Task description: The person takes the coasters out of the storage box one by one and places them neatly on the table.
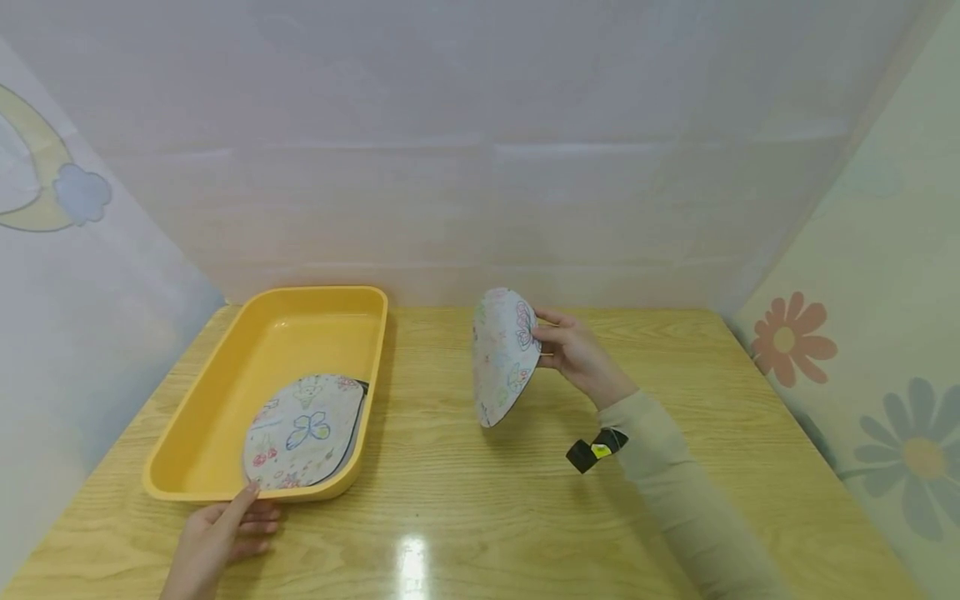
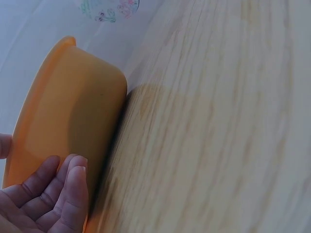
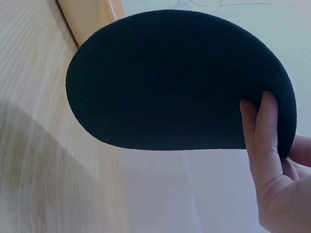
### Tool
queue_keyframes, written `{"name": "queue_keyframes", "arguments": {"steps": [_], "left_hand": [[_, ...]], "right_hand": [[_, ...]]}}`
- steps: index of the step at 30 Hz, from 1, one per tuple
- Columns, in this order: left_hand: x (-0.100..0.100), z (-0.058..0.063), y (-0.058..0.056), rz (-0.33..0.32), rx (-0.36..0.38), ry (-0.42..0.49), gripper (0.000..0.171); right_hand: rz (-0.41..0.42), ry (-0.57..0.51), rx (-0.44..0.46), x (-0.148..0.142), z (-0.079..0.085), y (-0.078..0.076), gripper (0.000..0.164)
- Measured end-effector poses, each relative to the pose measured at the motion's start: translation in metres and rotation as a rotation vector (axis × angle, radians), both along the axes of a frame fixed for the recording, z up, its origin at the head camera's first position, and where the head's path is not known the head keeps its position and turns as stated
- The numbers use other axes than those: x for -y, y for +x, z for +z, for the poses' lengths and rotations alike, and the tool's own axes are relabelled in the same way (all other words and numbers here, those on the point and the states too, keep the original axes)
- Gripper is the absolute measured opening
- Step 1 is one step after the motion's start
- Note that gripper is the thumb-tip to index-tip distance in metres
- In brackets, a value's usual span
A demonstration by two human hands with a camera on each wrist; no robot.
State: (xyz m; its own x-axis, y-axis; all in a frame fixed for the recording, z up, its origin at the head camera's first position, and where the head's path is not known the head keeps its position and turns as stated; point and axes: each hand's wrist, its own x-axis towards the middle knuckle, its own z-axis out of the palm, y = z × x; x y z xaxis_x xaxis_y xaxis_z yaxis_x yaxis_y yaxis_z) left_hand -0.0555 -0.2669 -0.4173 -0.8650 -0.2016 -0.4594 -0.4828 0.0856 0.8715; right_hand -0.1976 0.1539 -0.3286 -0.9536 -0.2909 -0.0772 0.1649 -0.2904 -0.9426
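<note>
My right hand (image 1: 573, 346) holds up a mouse pad (image 1: 501, 358) by its right edge, above the table. Its pale face carries coloured doodles, a butterfly among them; the dark underside (image 3: 170, 82) fills much of the right wrist view. Thumb on the rim and fingers against the outer wall, my left hand (image 1: 217, 533) grips the near edge of a yellow tray (image 1: 198, 400). Inside the tray, at its near right, lies a similar doodled pad (image 1: 307, 429), with a dark edge showing beneath it on the right.
The wooden table (image 1: 450, 500) ends at a pale wall covering (image 1: 487, 208) at the back. Side panels show a moon (image 1: 33, 208) on the left and flowers (image 1: 795, 337) on the right. A black strap (image 1: 597, 451) shows by the right wrist.
</note>
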Motion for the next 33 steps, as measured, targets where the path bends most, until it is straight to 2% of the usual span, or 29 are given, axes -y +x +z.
{"name": "queue_keyframes", "arguments": {"steps": [9,18,28,33], "left_hand": [[0.0,0.001,-0.001,0.0,0.012,0.014,0.053],[0.0,0.002,-0.001,-0.001,0.022,0.007,0.054],[0.001,0.002,-0.001,-0.004,0.026,0.007,0.054],[0.001,0.002,-0.001,-0.006,0.026,0.001,0.055]], "right_hand": [[-0.042,-0.03,0.02,-0.013,-0.001,0.001,0.042],[-0.051,-0.017,0.021,-0.021,0.0,0.003,0.049],[-0.094,-0.054,0.02,-0.032,0.001,0.006,0.049],[-0.115,-0.083,0.014,-0.038,0.0,0.008,0.031]]}}
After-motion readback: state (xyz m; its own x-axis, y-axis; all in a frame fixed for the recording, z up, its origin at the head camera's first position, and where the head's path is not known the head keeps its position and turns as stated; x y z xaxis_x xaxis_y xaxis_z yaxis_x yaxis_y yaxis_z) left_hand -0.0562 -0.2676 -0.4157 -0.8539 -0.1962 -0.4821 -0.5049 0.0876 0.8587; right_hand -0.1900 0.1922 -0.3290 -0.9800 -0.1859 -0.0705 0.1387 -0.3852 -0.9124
